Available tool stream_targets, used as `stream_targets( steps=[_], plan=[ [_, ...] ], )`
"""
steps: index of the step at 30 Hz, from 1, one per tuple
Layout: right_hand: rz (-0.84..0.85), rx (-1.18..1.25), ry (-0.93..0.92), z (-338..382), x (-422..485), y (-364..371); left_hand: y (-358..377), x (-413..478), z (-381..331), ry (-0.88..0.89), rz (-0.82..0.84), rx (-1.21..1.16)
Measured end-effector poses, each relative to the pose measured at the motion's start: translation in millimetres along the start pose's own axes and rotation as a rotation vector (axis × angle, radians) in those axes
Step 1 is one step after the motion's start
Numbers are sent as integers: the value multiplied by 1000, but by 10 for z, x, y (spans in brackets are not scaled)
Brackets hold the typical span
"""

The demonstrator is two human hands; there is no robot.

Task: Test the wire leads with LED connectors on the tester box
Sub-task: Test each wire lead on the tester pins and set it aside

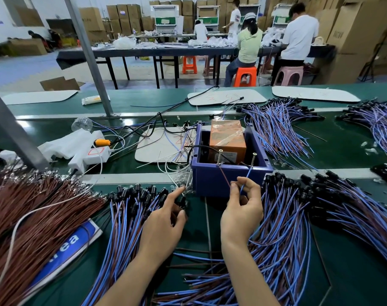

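Observation:
The tester box [229,176] is a blue plastic bin holding an orange block, with two screws [254,157] standing up at its near rim. My right hand [243,206] pinches a brown lead and a blue lead [245,181], whose bare ends reach up to the two screws. My left hand [163,217] rests on a pile of blue-and-brown leads with black LED connectors [141,195], index finger stretched toward the box's left corner; whether it grips a connector is hidden.
Brown wire bundles [33,213] lie at far left. More blue leads [333,208] lie at right and behind the box [276,129]. A white power strip [93,154] and loose cables sit at middle left. People work at tables behind.

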State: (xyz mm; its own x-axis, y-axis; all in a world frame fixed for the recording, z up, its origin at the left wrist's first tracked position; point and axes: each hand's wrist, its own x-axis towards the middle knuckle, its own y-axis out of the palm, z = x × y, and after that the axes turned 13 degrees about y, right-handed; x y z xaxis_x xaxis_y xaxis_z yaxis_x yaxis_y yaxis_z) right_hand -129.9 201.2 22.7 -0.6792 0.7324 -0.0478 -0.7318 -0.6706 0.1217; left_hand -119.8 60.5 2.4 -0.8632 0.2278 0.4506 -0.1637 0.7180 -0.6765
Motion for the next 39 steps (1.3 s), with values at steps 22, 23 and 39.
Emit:
stream_targets(
  steps=[22, 23, 39],
  plan=[
    [46, -53, 62, 50, 17, -25, 10, -3, 17, 11, -7, 27],
    [51, -56, 65, 59, 17, -20, 9, -2, 16, 10, -7, 30],
    [76, -56, 45, 100, 36, 29, 8, 0, 12, 7, -7, 31]
  ],
)
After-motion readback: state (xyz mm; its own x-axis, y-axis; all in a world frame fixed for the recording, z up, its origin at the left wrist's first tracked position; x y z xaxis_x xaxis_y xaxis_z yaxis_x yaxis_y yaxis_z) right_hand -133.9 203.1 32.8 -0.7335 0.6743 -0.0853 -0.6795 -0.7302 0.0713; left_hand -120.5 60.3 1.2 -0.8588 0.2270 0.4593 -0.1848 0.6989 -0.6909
